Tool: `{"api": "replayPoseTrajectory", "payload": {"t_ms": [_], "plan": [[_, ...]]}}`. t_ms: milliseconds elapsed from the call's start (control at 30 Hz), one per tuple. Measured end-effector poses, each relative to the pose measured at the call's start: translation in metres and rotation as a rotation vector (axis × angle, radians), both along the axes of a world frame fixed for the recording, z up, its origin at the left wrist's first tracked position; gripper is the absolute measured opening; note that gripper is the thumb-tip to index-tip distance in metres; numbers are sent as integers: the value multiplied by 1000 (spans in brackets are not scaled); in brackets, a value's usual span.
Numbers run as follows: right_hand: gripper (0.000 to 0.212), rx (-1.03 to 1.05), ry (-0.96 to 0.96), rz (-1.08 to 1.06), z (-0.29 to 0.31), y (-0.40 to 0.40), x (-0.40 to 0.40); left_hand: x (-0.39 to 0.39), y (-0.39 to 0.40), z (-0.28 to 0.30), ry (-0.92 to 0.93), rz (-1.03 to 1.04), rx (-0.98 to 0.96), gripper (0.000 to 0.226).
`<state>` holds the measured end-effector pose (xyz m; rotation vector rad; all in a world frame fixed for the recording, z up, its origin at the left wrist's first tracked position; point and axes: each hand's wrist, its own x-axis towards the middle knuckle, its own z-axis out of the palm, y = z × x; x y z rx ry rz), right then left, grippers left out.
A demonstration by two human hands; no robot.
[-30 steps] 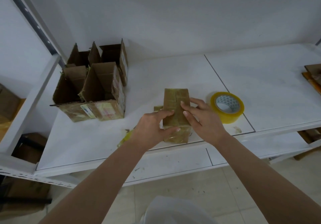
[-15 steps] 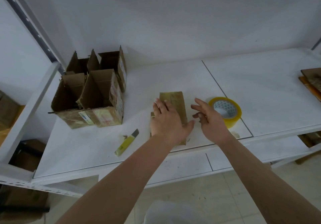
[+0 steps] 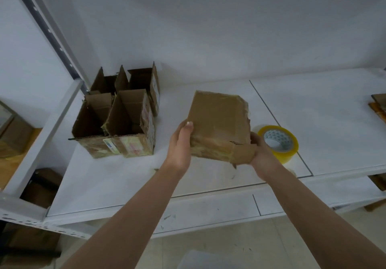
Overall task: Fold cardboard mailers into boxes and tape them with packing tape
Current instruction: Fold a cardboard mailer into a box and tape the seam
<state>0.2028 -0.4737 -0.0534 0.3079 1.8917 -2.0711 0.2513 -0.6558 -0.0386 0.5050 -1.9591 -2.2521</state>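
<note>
My left hand and right hand grip the flattened brown cardboard mailer above the white tabletop. Step: opening it; next, square the walls.

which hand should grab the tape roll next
Probably the right hand: the yellow tape roll sits just beside it on the shelf, while the left hand grips the cardboard mailer on the far side.

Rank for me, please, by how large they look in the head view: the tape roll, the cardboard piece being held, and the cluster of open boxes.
1. cluster of open boxes
2. held cardboard piece, raised nearer the camera, so it may look oversized
3. tape roll, clearly smallest
</note>
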Motion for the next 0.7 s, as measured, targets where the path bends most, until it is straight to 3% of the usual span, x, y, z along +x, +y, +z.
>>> {"api": "replayPoseTrajectory", "payload": {"t_ms": [100,200,300,433,567,700], "plan": [[36,111,85,-36,1,3,-10,-3,-16,-2,-82,-5,-264,33],[38,380,269,24,0,-2,-18,-6,-24,-3,-118,-101,-569,43],[38,527,417,74,-2,-12,-19,-8,-19,4,-120,-186,-622,46],[49,548,362,102,4,-18,-16,-13,-12,8,-153,-231,-782,36],[27,523,177,356,14,-22,-11,-28,-15,10,-100,-128,-892,17],[3,500,206,298,21,-40,-26,-42,-27,22,-80,-148,-967,21]]}}
